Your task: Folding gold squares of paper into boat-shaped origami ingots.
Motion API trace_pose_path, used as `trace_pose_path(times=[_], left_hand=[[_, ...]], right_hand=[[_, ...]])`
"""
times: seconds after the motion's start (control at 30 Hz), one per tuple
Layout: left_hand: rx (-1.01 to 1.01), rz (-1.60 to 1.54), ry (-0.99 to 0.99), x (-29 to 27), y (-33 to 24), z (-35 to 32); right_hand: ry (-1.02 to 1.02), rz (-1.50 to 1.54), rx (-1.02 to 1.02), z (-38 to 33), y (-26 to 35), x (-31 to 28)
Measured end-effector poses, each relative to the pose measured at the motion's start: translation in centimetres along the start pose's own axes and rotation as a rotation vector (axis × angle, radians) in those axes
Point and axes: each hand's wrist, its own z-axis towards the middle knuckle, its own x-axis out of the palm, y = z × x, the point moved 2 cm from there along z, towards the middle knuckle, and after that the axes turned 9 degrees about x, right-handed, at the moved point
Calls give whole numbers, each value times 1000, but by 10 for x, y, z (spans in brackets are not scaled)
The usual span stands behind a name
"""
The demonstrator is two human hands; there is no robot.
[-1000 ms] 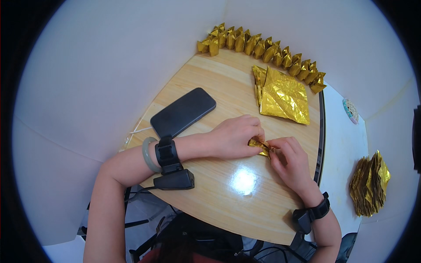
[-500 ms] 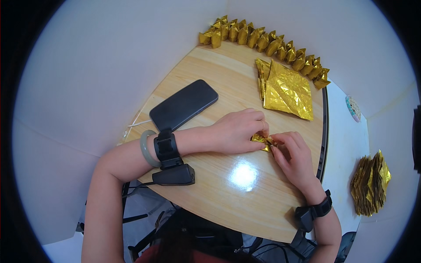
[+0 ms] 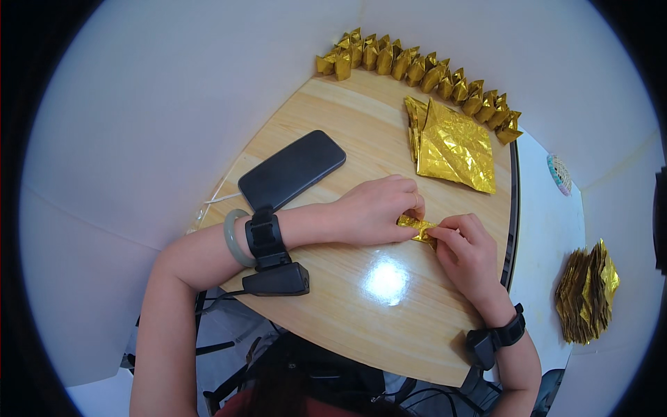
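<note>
Between my two hands, over the middle right of the wooden table point(image 3: 333, 285), is a small folded piece of gold foil paper point(image 3: 418, 228). My left hand point(image 3: 381, 208) has its fingers closed on the left end of it. From the other side, my right hand point(image 3: 467, 250) pinches the right end with thumb and fingers. Parts of the paper are hidden by my fingertips. Beyond my hands lies a short stack of square gold foil sheets point(image 3: 455, 149).
Several folded gold foil ingots point(image 3: 415, 69) stand in a row along the far edge. A black phone-shaped device point(image 3: 293, 169) with a white cable lies left. At right, a thick stack of gold foil papers point(image 3: 586, 295) and a small woven item point(image 3: 559, 174) rest on a white surface.
The fingers of my right hand have shifted on the gold foil paper, and more of its flattened strip now shows. My left hand keeps its hold almost unmoved.
</note>
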Motion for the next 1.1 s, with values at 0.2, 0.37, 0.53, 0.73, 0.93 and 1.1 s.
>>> trace_pose_path(times=[0.2, 0.37, 0.53, 0.73, 0.93, 1.1], left_hand=[[12, -22, -25, -1, 0, 0], [11, -54, -20, -2, -1, 2], [100, -62, -73, 0, 0, 0], [76, -132, -52, -1, -2, 3], [-121, -398, -115, -1, -6, 2], [-233, -617, 12, -4, -9, 4]], right_hand=[[18, 36, -23, 2, 3, 1], [98, 179, 180, -1, -2, 3], [23, 179, 285, 2, -3, 4], [163, 158, 340, -2, -7, 4], [181, 462, 590, -6, -9, 8], [81, 500, 508, -9, -14, 7]])
